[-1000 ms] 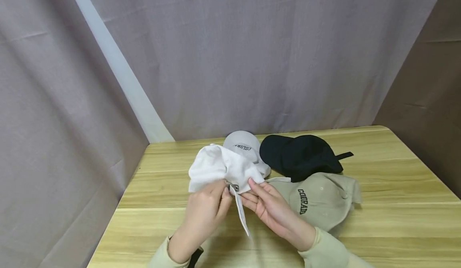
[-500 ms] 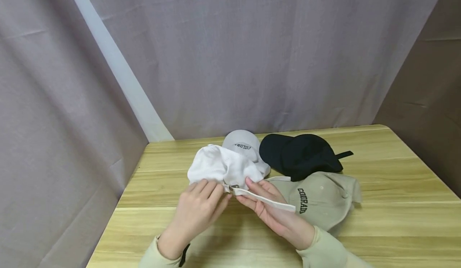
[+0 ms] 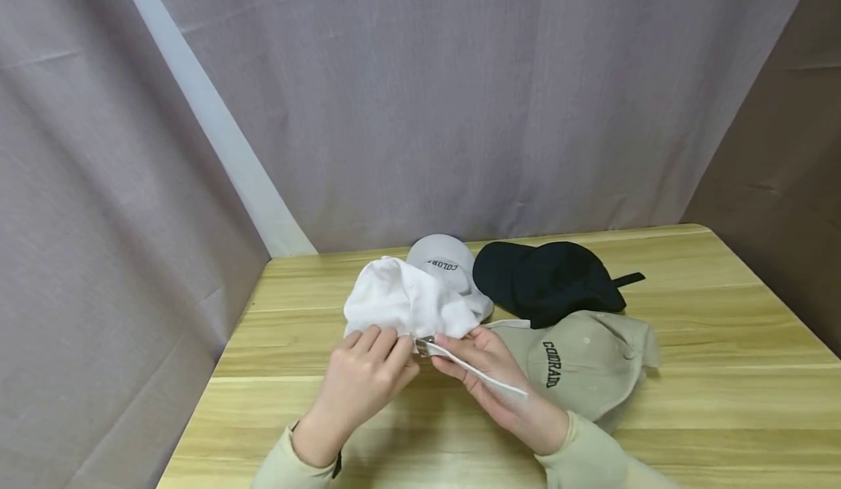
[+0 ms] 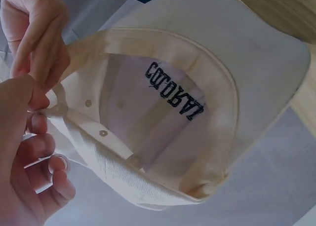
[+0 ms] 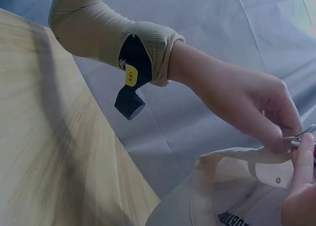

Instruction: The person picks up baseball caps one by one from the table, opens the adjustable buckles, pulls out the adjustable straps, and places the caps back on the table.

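Four caps show. Two hands hold one white cloth cap (image 3: pixel 402 299) above the wooden table (image 3: pixel 723 314): the left hand (image 3: pixel 368 376) grips its back edge, fingers curled; the right hand (image 3: pixel 496 383) pinches near one metal buckle (image 3: pixel 427 341), a white strap (image 3: pixel 482 376) trailing toward four o'clock. It partly hides a light grey lettered cap (image 3: pixel 442 248) at one o'clock; a black cap (image 3: pixel 558 281) lies toward three, a khaki lettered cap (image 3: pixel 588 365) near four, partly behind the right hand.
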Demonstrator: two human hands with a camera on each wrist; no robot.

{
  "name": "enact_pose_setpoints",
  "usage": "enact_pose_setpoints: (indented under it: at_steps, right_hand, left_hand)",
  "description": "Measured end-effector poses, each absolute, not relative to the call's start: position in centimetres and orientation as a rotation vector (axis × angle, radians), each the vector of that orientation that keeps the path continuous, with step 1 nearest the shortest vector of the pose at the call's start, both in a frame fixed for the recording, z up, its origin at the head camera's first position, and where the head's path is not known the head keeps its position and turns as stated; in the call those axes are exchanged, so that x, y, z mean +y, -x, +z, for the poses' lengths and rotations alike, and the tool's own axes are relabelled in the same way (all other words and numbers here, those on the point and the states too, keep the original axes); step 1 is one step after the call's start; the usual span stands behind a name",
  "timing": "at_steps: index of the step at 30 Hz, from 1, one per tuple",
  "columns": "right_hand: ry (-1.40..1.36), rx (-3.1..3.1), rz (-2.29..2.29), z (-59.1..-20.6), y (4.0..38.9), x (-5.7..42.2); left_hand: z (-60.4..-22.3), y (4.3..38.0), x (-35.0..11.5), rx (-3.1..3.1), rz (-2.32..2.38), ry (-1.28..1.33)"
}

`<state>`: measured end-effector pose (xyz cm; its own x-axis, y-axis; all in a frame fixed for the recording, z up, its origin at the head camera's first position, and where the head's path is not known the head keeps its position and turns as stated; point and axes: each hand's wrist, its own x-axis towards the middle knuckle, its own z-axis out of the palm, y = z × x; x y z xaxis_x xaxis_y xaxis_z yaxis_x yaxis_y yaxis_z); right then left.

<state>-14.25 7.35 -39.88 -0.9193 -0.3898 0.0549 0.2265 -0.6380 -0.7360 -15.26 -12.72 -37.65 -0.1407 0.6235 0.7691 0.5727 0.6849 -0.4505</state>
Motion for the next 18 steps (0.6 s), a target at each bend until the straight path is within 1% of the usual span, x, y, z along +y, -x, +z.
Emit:
enact_pose_setpoints:
  at_steps: [4,12,18]
  right_hand:
    - [0.289,1.141,-2.562,-39.5,14.3,7.7]
    - [0.369,1.126,-2.598,-39.1,14.7,9.3]
    - [0.405,1.185,-2.57,-39.3,14.6,8.9]
  left_hand:
    - [-38.3,15.4,-13.5,-1.858,0.05,0.907]
    - [-39.3,16.0,-16.2,-1.973,-0.043,0.775]
    - [-38.8,15.6,-15.3,-1.961,-0.012,0.797]
